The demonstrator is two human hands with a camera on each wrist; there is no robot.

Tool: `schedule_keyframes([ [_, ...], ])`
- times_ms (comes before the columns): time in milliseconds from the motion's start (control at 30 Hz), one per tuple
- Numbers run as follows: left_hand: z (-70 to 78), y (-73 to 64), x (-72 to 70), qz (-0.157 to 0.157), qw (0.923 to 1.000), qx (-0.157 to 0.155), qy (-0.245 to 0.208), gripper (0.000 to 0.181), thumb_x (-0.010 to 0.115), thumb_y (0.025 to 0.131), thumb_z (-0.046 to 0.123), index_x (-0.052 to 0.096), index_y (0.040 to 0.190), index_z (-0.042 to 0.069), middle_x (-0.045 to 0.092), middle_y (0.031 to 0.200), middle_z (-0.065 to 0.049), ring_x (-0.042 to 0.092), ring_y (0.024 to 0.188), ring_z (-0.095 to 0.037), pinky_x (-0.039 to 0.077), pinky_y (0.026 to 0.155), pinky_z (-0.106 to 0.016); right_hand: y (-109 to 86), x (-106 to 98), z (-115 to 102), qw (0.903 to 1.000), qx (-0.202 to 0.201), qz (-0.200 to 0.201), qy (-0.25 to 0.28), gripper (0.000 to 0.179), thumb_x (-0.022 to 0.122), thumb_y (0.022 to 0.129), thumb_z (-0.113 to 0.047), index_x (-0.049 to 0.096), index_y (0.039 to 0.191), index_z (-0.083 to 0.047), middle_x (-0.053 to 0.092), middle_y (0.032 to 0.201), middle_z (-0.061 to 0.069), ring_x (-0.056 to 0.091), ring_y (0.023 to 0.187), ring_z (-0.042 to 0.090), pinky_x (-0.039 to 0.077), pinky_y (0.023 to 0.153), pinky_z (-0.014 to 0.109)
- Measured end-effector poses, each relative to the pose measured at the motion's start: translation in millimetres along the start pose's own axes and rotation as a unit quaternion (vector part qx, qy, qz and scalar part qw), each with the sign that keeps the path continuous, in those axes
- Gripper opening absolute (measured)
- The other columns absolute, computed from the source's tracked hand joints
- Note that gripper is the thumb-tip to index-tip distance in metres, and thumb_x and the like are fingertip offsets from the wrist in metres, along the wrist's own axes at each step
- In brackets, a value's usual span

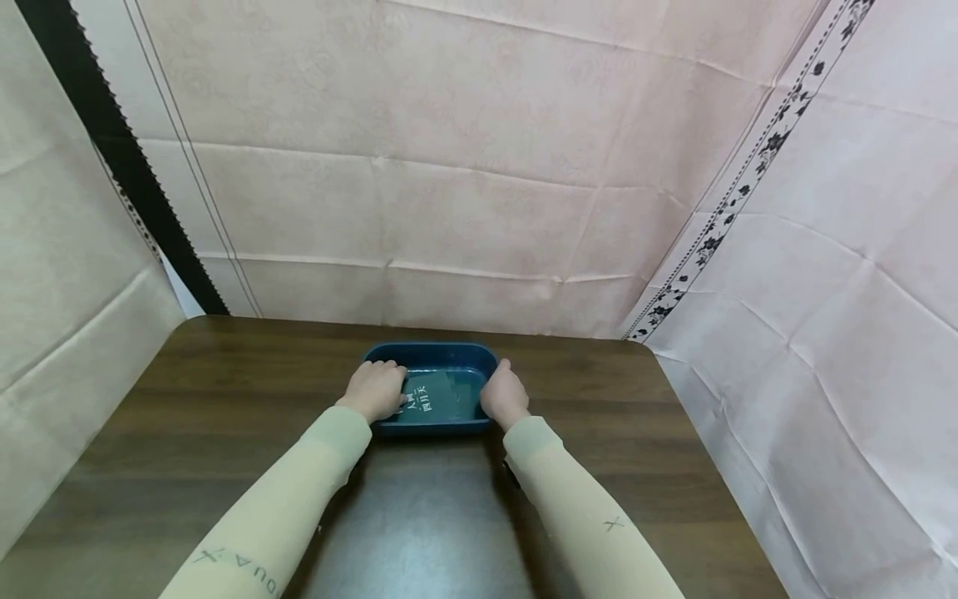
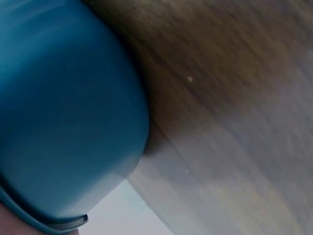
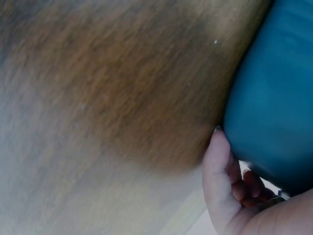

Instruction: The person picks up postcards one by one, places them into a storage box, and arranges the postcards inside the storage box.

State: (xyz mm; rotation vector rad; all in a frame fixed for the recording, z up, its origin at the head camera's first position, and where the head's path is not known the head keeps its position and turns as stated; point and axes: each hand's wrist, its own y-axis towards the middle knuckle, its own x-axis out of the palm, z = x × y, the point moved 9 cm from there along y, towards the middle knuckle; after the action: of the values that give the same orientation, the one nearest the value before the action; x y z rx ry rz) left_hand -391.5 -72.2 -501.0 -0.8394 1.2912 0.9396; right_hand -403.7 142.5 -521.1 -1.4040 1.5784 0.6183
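A dark blue rectangular plastic tray (image 1: 436, 429) stands near the far edge of the table. Inside it lies a flat dark green item (image 1: 449, 399) with white printed characters, its kind unclear. My left hand (image 1: 376, 391) grips the tray's left rim, fingers folded over the edge. On the opposite side my right hand (image 1: 505, 395) holds the right rim. The left wrist view is filled at left by the tray's outer wall (image 2: 68, 112), with a bit of skin under its rim. In the right wrist view, curled fingers of the right hand (image 3: 222, 196) touch the tray wall (image 3: 276, 98).
The brown wood-grain table (image 1: 247, 416) has rounded far corners. Pale creased cloth (image 1: 449, 216) hangs behind it, and more cloth (image 1: 846, 349) hangs at the right, with a black floral strip (image 1: 718, 225). A black band (image 1: 127, 158) runs down at the left.
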Motion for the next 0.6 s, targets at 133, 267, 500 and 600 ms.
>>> schedule_keyframes([
  [133, -1.3, -1.8, 1.8, 0.001, 1.0000, -0.004, -0.006, 0.043, 0.069, 0.089, 0.031, 0.065, 0.122, 0.003, 0.063, 0.107, -0.012, 0.056, 0.096, -0.028, 0.043, 0.083, -0.043, -0.7, 1, -1, 1.0000, -0.005, 0.000, 0.007, 0.069, 0.056, 0.096, -0.013, 0.018, 0.153, -0.007, 0.056, 0.132, 0.016, 0.059, 0.092, 0.027, 0.052, 0.081, 0.050],
  [267, -3.0, -2.7, 2.3, -0.004, 0.9997, -0.010, -0.023, 0.042, 0.069, 0.090, 0.030, 0.064, 0.123, 0.004, 0.062, 0.107, -0.012, 0.055, 0.098, -0.028, 0.042, 0.084, -0.044, -1.5, 2, -3, 0.9997, -0.015, -0.006, 0.019, 0.068, 0.056, 0.096, -0.014, 0.018, 0.153, -0.006, 0.055, 0.132, 0.017, 0.059, 0.092, 0.029, 0.051, 0.084, 0.052],
  [500, -4.0, -8.3, -6.3, 0.009, 0.9869, -0.026, -0.159, 0.043, 0.062, 0.095, 0.022, 0.055, 0.133, 0.005, 0.055, 0.126, -0.014, 0.053, 0.111, -0.030, 0.040, 0.097, -0.049, -2.5, 0, 0, 0.9970, -0.032, -0.028, 0.066, 0.063, 0.047, 0.101, -0.025, 0.019, 0.150, 0.001, 0.054, 0.127, 0.021, 0.057, 0.084, 0.028, 0.052, 0.068, 0.043],
  [600, -2.2, -13.8, -12.3, 0.021, 0.9742, -0.020, -0.224, 0.045, 0.058, 0.097, 0.024, 0.050, 0.138, 0.007, 0.046, 0.135, -0.014, 0.050, 0.117, -0.029, 0.042, 0.098, -0.049, -2.2, -3, 5, 0.9936, -0.031, -0.042, 0.100, 0.064, 0.041, 0.103, -0.035, 0.020, 0.148, 0.005, 0.054, 0.121, 0.023, 0.058, 0.081, 0.028, 0.052, 0.060, 0.039],
])
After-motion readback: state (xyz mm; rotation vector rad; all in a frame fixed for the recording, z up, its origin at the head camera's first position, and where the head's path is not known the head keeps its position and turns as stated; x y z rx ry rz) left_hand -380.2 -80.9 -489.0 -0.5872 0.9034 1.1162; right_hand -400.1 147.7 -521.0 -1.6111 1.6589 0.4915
